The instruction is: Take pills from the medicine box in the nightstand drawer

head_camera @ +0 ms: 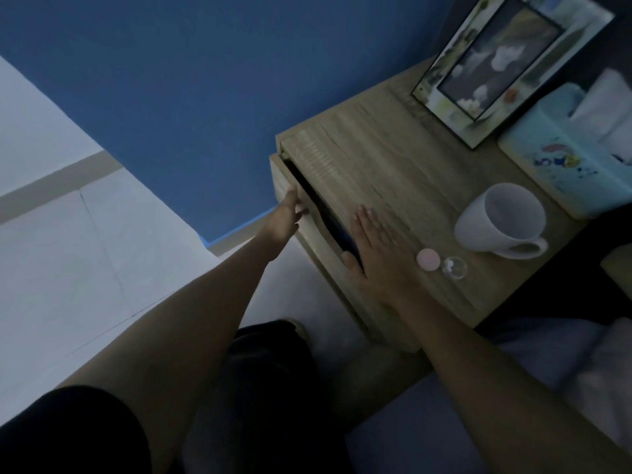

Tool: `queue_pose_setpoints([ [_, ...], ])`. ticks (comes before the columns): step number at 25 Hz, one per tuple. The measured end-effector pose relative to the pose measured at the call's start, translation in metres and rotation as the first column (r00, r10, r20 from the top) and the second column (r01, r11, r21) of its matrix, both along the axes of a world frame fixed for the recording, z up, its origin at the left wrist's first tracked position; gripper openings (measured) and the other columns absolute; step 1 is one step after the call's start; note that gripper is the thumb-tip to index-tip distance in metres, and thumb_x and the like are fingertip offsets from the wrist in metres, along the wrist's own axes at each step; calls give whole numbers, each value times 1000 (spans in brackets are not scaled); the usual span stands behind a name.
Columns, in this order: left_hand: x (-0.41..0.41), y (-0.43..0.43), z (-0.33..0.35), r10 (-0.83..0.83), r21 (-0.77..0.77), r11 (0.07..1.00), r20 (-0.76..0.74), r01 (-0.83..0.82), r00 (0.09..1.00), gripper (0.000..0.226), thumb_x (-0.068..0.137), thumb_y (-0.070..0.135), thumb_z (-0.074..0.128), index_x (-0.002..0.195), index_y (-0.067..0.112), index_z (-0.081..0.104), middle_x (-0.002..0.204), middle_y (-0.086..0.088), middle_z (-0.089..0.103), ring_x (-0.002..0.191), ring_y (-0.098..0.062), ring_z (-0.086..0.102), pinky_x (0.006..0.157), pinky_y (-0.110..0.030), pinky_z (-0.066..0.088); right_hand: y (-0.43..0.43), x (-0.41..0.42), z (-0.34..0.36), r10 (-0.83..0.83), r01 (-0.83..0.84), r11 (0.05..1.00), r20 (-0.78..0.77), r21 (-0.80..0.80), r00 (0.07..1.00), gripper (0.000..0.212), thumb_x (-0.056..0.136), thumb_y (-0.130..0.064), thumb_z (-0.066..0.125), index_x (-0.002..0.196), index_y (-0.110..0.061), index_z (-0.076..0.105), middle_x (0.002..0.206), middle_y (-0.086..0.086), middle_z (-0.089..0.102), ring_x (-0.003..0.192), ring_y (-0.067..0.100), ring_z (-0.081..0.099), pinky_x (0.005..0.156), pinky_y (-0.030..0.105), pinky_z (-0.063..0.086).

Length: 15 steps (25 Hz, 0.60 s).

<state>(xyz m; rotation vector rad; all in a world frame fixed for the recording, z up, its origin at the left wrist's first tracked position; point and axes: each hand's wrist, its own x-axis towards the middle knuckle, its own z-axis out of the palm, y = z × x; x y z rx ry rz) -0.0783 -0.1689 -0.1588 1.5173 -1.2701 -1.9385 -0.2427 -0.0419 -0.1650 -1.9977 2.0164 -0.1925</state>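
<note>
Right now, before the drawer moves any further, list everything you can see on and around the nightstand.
nightstand: one, light wood, against the blue wall beside the bed
drawer: one, light wood front, top of the nightstand, open a narrow gap; something dark blue shows inside
mug: one, white, on the nightstand top, tipped toward the camera
pink cap: one, pink, round, on the top near the front edge
clear container: one, transparent, right of the pink cap, small white bits inside
picture frame: one, pale patterned border, leaning at the back
tissue box: one, light blue, right side of the top
left hand: fingers at the drawer front's upper edge
right hand: flat on the top, thumb over the front edge
</note>
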Motion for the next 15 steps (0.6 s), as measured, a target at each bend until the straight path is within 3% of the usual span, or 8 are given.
queue_pose_setpoints([
  [7,-27,-10,10,-108,70,992,13,107,994,80,87,70,10,150,21,15,158,-1,22,139,-28,35,112,-43,25,-1,2,5,17,-17,1000,-27,3,999,70,92,-51,12,148,-10,3,159,7,1,145,15,-5,117,35,5],
  [10,-17,-7,18,-148,-45,987,103,154,984,77,89,67,7,151,21,7,161,-3,12,145,-26,22,119,-45,18,0,1,9,2,-1,999,-22,40,1000,67,95,-47,20,148,-10,4,159,8,3,147,19,1,117,35,7],
  [13,6,-5,31,-138,-117,980,183,161,973,80,87,68,8,149,19,20,158,-7,24,142,-25,31,118,-43,21,-5,2,21,-33,25,987,45,158,998,65,98,-41,28,148,-9,-1,160,8,-5,147,19,-5,118,36,1],
  [15,22,0,54,-54,-182,978,229,97,972,77,90,65,11,149,17,22,156,-9,27,141,-27,32,118,-43,21,-12,14,42,-40,22,988,119,150,992,64,99,-40,27,147,-9,-1,160,7,-4,147,19,-5,118,38,0],
])
